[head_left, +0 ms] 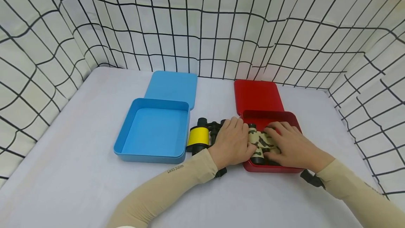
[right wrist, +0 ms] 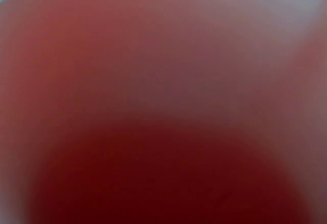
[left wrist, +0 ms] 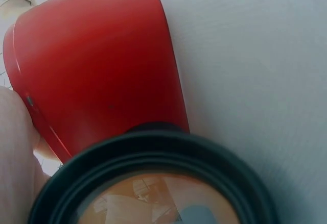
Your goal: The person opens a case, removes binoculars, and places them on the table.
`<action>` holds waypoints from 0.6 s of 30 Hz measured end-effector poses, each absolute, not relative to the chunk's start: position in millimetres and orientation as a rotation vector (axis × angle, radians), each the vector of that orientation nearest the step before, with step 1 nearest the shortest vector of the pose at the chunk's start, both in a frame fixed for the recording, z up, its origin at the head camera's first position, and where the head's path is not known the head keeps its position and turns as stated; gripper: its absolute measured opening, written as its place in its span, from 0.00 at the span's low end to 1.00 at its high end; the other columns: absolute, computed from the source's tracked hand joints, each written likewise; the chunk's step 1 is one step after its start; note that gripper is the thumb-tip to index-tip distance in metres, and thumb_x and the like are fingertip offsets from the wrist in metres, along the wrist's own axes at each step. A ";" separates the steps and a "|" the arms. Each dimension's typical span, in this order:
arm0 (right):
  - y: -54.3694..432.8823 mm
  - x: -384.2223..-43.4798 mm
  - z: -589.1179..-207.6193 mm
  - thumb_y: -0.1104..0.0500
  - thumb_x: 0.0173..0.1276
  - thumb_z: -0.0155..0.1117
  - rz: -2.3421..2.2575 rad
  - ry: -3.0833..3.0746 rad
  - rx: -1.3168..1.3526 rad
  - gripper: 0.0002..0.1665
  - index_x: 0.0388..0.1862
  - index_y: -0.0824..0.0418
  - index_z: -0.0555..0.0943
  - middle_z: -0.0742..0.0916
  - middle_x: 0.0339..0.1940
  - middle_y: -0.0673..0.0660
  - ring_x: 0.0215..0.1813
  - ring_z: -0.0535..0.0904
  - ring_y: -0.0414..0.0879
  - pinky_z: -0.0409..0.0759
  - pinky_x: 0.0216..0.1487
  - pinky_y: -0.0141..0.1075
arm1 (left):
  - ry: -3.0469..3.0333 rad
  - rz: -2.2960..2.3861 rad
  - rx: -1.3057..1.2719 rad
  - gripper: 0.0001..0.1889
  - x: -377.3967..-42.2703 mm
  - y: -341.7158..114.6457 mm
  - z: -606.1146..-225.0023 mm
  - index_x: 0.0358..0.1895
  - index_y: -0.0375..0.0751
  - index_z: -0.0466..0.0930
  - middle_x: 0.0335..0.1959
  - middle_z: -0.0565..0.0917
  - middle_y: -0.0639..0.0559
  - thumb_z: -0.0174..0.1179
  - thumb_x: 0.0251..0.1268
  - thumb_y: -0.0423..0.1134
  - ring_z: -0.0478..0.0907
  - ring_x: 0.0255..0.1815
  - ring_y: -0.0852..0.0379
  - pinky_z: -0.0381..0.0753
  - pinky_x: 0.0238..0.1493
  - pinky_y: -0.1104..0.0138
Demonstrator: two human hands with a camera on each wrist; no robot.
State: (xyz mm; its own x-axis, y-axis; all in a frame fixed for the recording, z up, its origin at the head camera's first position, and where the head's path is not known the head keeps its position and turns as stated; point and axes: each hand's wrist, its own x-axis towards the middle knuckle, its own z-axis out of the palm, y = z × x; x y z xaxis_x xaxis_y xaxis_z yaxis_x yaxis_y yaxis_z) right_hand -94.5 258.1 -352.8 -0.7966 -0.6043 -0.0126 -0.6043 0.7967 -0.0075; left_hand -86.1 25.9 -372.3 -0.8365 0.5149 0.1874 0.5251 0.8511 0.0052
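A pair of camouflage binoculars (head_left: 261, 141) lies inside the red box (head_left: 253, 168). My right hand (head_left: 292, 149) grips its right barrel, thumb at the near end and fingers toward the far end. My left hand (head_left: 232, 141) lies over the box's left wall, its thumb tip right at the left barrel; what its fingers hold I cannot tell. Just left of it stands a pair of black and yellow binoculars (head_left: 199, 136), partly hidden by that hand. In the left wrist view a large black lens ring (left wrist: 158, 150) stands before the box's red outer wall (left wrist: 102, 66).
An opened light blue box (head_left: 150, 133) sits to the left, its lid (head_left: 172, 87) folded back behind it. The red lid (head_left: 257, 96) leans back behind the red box. White sheeting with a black wire grid (head_left: 202, 38) encloses the white table (head_left: 72, 157). The right wrist view is a red blur.
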 end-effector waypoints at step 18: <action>251.0 -96.5 -354.4 0.45 0.52 0.79 0.000 2.939 -1.081 0.45 0.67 0.62 0.75 0.83 0.60 0.59 0.64 0.75 0.57 0.82 0.62 0.55 | -2.814 -0.065 -0.803 0.17 -86.7 26.5 -373.4 0.41 0.45 0.73 0.34 0.73 0.52 0.49 0.71 0.56 0.66 0.40 0.56 0.65 0.40 0.66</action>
State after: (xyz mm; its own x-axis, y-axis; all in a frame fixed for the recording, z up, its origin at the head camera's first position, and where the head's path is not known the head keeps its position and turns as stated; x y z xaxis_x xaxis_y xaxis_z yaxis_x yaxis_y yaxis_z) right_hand -96.5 251.0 -354.4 -0.7616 -0.6480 -0.0095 -0.6480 0.7616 -0.0036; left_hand -86.7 26.5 -373.4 -0.8284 0.5165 0.2167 0.5259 0.8504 -0.0165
